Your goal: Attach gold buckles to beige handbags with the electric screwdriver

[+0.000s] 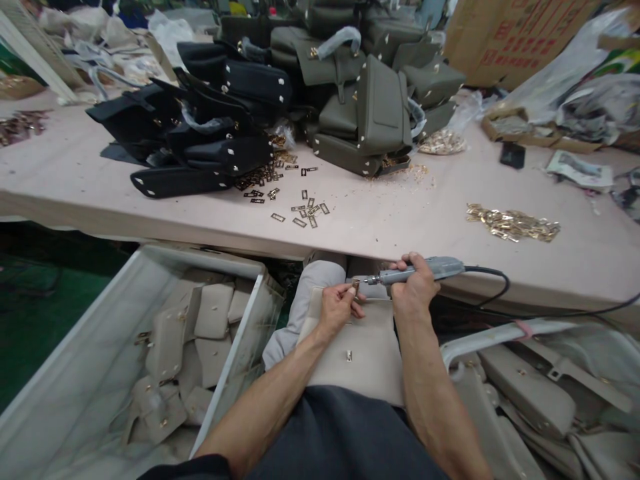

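Bag point(370, 373): lay pale, smooth before you
Left hand point(336, 309): pinched small fitting point(356, 285) over bag
Right hand point(416, 287): gripped grey screwdriver point(447, 268)

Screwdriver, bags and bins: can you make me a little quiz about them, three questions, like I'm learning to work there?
1. True or false: the right hand holds the electric screwdriver.

2. Which handbags are heaped on the table?
a) red and yellow ones
b) black handbags and olive-green handbags
c) pink ones

3. Fill in the colour: the plastic bin at the person's left holds ____ bag pieces.

Key: 1 true; 2 b; 3 beige.
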Tool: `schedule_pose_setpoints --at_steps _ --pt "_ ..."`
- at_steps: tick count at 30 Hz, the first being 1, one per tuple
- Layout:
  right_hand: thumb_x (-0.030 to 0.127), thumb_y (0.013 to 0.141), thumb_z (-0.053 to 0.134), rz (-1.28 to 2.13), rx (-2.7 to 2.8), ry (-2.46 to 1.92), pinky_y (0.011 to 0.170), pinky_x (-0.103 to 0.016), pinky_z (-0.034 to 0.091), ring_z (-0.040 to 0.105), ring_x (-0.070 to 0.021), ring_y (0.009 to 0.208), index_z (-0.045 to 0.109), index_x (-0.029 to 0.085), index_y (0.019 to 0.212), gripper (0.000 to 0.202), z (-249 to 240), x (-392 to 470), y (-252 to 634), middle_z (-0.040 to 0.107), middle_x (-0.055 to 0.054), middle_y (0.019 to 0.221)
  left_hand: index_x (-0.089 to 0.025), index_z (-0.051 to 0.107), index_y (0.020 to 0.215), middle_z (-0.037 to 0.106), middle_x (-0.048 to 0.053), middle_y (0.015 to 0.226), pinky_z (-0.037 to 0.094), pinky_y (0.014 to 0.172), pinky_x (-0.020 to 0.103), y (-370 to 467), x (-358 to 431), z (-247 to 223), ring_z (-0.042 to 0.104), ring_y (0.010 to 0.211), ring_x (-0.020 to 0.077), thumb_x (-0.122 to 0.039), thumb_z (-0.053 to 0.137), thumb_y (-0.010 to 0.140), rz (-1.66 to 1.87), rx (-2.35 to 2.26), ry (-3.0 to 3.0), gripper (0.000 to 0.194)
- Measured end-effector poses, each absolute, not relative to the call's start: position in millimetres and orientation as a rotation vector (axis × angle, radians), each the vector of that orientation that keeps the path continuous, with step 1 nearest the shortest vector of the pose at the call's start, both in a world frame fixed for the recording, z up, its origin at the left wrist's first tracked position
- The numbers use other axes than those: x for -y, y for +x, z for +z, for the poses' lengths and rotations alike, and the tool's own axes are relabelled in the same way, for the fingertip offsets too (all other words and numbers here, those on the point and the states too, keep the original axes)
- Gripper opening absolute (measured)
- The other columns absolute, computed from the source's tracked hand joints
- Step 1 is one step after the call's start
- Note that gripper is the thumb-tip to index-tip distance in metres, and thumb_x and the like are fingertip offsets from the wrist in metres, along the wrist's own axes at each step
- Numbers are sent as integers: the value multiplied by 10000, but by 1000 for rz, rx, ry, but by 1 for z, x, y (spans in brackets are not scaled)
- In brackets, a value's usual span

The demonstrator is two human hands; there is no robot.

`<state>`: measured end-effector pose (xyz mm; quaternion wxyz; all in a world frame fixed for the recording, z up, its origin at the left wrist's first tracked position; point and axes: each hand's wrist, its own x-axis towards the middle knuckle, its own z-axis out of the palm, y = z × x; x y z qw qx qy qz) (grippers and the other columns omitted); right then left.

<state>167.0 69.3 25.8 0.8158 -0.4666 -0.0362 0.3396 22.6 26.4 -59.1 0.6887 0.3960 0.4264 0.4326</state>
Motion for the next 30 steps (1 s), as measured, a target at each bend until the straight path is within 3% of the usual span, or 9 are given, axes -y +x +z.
schedule_pose_setpoints --at_steps 30 --pt "114 727 684 699 84 -976 471 -221 526 501 -83 521 526 177 775 177 24 -67 167 560 36 682 -89 745 801 674 61 504 538 417 238 25 -24 -49 625 388 155 -670 687 848 1010 -956 862 586"
